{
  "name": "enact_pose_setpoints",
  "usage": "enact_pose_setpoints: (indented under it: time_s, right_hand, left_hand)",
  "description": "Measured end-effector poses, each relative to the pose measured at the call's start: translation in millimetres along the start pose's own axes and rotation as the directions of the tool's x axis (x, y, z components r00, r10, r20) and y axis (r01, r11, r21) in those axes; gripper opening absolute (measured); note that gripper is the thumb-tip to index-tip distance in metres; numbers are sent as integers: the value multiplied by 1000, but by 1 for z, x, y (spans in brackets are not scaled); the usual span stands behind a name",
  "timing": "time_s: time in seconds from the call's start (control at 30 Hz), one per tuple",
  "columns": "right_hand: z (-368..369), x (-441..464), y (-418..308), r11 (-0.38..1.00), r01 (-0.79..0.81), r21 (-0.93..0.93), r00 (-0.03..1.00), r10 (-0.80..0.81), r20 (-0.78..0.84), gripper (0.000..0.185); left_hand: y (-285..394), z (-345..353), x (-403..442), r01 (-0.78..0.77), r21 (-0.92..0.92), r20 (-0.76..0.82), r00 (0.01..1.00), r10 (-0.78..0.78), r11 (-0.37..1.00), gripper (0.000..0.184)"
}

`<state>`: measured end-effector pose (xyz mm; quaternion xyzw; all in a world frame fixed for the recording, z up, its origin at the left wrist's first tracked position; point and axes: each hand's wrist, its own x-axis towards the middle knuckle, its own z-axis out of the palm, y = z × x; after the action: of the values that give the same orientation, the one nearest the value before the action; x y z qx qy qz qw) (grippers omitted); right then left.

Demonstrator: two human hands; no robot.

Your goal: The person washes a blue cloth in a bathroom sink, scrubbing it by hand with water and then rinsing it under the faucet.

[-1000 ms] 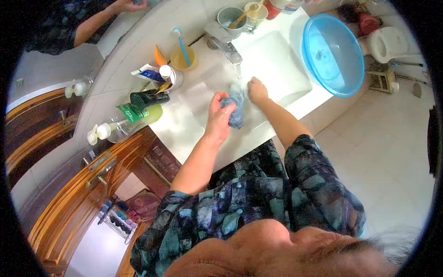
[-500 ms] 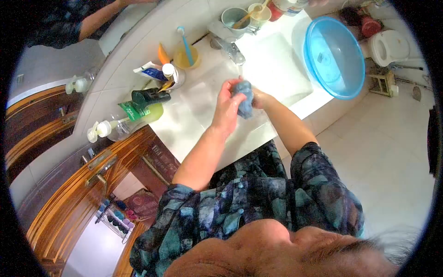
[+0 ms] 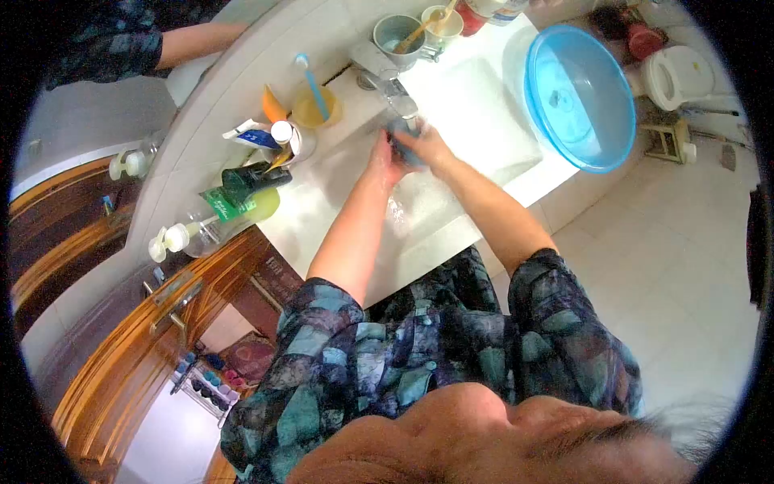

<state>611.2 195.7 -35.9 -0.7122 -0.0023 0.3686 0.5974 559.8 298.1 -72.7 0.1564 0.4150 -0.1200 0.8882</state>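
blue cloth (image 3: 408, 152) btwn l hand (image 3: 384, 163), r hand (image 3: 430, 148), forearms (image 3: 351, 234) converging nr tap (image 3: 398, 90)

Your left hand (image 3: 389, 161) and right hand (image 3: 430, 148) hid much of the blue cloth (image 3: 410, 154). Lettering on the green label (image 3: 226, 205) was too small for you to read. The upper edge cropped a white container (image 3: 509, 10); the right border, a dark object (image 3: 756, 246).

No text legible; pale lettering on green label (image 3: 229, 205) blurred.
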Motion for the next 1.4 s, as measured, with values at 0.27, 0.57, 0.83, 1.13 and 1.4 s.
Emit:
enact_pose_setpoints:
  time_s: [0.27,0.57,0.83,1.13,1.4]
  right_hand:
    - [26,-60,-26,753,267,-601,947,-320,19,40]
    - [4,-17,-28,577,236,-782,808,-564,-172,26]
    - [-59,6,2,656,-125,-744,887,-262,-380,41]
    - [-67,-19,55,149,225,-963,895,-422,144,39]
    - [-77,-16,86,336,183,-924,982,-13,190,30]
  left_hand:
    - [-2,-6,13,128,-96,273,957,-97,987,39]
    - [-38,-5,38,66,-161,440,898,12,985,37]
    - [-12,25,-54,-66,-2,50,997,66,998,39]
    - [-41,-44,7,-340,940,244,594,767,-36,56]
    - [-35,-47,-25,22,698,348,864,365,-716,21]
